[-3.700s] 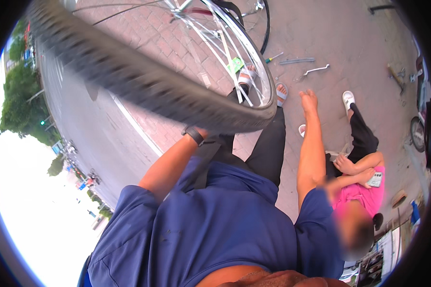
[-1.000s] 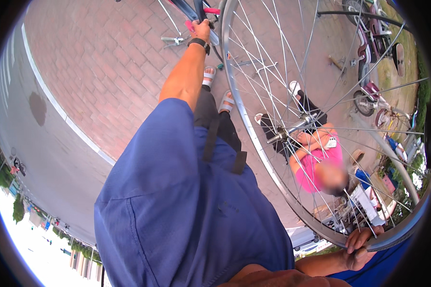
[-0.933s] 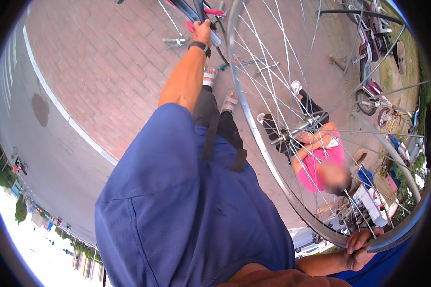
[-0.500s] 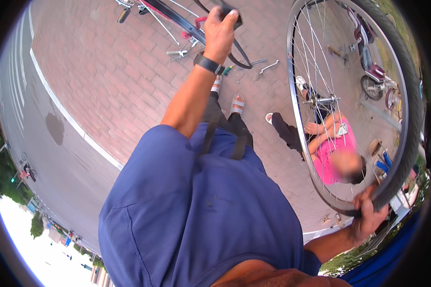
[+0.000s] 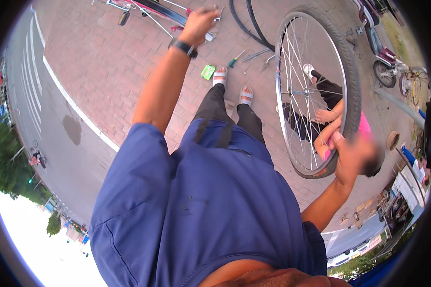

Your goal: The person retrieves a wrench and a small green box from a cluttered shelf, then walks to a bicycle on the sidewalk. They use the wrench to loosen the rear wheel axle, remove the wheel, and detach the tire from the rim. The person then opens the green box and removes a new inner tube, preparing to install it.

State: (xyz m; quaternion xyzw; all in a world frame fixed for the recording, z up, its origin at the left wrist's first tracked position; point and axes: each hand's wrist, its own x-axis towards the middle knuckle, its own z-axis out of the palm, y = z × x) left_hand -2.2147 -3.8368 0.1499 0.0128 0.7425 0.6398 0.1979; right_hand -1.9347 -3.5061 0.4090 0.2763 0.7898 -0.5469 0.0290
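On the right a bicycle wheel (image 5: 342, 45) with a dark tyre and silver rim stands upright, tilted toward me. My right hand (image 5: 347, 160) is closed on its near edge, thumb over the rim. At upper left my left hand (image 5: 201, 25) is raised, a dark watch band on its wrist. Its fingers are curled and blurred, and I cannot tell whether they hold anything. Beneath it, partly covered, lies a red and dark bicycle (image 5: 170, 16). A black rubber loop (image 5: 249, 28) hangs or lies between that hand and the wheel, apart from the fingers.
A green-handled screwdriver (image 5: 232, 62), a metal rod (image 5: 256, 54) and a small green box (image 5: 208, 71) lie by my sandalled feet. Behind the wheel sits a person in pink (image 5: 328, 138). A dark red scooter (image 5: 380, 52) is at far right; a road (image 5: 52, 110) runs along the left.
My left hand has moved left and away from the dark loop it held. My right hand has brought the wheel left and farther from the right rim of view. The green box has come into view.
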